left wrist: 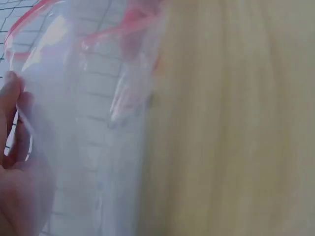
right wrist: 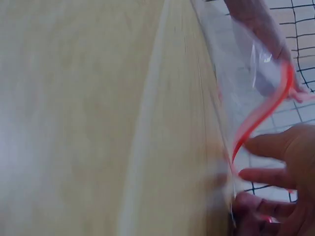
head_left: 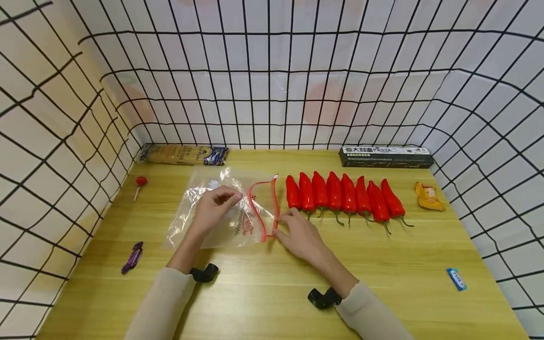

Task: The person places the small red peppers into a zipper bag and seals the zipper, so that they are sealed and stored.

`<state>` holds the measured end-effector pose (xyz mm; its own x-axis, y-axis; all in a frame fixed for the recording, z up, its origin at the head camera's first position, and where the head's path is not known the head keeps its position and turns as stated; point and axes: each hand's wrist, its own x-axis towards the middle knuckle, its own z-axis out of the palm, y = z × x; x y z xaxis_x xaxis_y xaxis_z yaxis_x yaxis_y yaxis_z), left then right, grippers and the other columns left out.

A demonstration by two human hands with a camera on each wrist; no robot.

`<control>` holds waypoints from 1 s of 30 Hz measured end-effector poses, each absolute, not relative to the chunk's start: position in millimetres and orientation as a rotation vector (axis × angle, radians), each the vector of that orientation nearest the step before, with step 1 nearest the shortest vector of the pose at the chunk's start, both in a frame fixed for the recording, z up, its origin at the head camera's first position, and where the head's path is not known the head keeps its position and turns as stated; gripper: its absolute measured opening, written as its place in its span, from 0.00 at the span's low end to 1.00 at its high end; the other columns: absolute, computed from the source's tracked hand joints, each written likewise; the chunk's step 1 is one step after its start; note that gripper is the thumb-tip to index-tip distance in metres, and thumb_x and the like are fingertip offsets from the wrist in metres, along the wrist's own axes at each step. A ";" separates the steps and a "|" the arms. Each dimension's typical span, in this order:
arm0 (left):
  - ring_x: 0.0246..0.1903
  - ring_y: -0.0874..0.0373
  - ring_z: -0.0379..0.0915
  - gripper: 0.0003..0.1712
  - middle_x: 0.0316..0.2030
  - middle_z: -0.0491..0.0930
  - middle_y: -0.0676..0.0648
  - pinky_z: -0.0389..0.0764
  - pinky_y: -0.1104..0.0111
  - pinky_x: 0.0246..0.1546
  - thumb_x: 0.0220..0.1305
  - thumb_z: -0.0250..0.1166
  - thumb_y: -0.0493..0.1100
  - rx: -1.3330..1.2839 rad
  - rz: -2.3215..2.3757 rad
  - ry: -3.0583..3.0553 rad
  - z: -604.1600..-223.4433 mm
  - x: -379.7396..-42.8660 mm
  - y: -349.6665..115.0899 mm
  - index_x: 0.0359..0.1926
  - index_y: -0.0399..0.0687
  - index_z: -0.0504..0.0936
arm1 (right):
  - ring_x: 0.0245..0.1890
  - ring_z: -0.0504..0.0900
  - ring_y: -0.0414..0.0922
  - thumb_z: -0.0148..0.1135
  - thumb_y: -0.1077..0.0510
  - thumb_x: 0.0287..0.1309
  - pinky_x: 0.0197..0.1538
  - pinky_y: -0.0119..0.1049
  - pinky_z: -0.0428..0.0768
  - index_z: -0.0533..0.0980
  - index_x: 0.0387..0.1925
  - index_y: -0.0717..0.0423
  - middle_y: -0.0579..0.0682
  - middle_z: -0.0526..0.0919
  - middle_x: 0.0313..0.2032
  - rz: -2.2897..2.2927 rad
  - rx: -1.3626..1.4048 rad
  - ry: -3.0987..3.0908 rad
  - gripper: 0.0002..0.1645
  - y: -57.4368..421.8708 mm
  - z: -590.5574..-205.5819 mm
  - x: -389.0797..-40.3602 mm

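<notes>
A clear zip bag (head_left: 221, 226) with a red zip edge (head_left: 255, 208) lies on the table, its mouth towards the right and parted. My left hand (head_left: 214, 208) is over the bag, pinching its film between thumb and finger. In the left wrist view the left hand (left wrist: 19, 162) is at the film's edge. My right hand (head_left: 299, 233) touches the red edge at the mouth with its thumb and forefinger apart. The right wrist view shows the right hand (right wrist: 280, 167) with fingertips at the red strip (right wrist: 263, 110), partly blurred. Several red peppers (head_left: 333, 191) lie in a row just beyond the right hand.
A noodle packet (head_left: 178, 154) and a black pasta box (head_left: 384, 157) lie along the back. Left are a red lollipop (head_left: 141, 181) and a purple-wrapped candy (head_left: 132, 258); right, a yellow packet (head_left: 429, 196) and a small blue packet (head_left: 456, 279). Black wire mesh (head_left: 267, 71) surrounds the table.
</notes>
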<state>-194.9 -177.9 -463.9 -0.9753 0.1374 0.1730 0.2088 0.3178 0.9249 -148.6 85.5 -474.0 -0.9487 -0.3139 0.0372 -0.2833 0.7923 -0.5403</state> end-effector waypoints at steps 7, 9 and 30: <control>0.38 0.58 0.76 0.10 0.39 0.83 0.49 0.77 0.73 0.38 0.63 0.66 0.45 -0.279 -1.880 -2.461 -448.6 -184.5 -170.3 0.43 0.45 0.85 | 0.25 0.75 0.40 0.67 0.51 0.59 0.31 0.33 0.77 0.80 0.48 0.53 0.44 0.82 0.35 -1.267 -0.522 2.913 0.17 99.0 -440.9 -154.0; 0.40 0.56 0.76 0.11 0.41 0.83 0.48 0.78 0.73 0.41 0.63 0.66 0.46 -0.277 -1.907 -2.438 -451.2 -187.2 -169.8 0.43 0.45 0.85 | 0.25 0.74 0.40 0.69 0.50 0.57 0.30 0.32 0.76 0.80 0.47 0.53 0.43 0.81 0.32 -1.292 -0.491 2.946 0.18 106.9 -434.9 -162.8; 0.38 0.58 0.78 0.14 0.41 0.85 0.47 0.80 0.71 0.39 0.65 0.65 0.42 -0.187 -2.043 -2.298 -452.2 -189.0 -170.4 0.46 0.36 0.83 | 0.39 0.75 0.51 0.76 0.37 0.40 0.36 0.41 0.76 0.80 0.48 0.57 0.51 0.83 0.38 -0.633 -0.243 3.139 0.38 109.2 -459.1 -211.5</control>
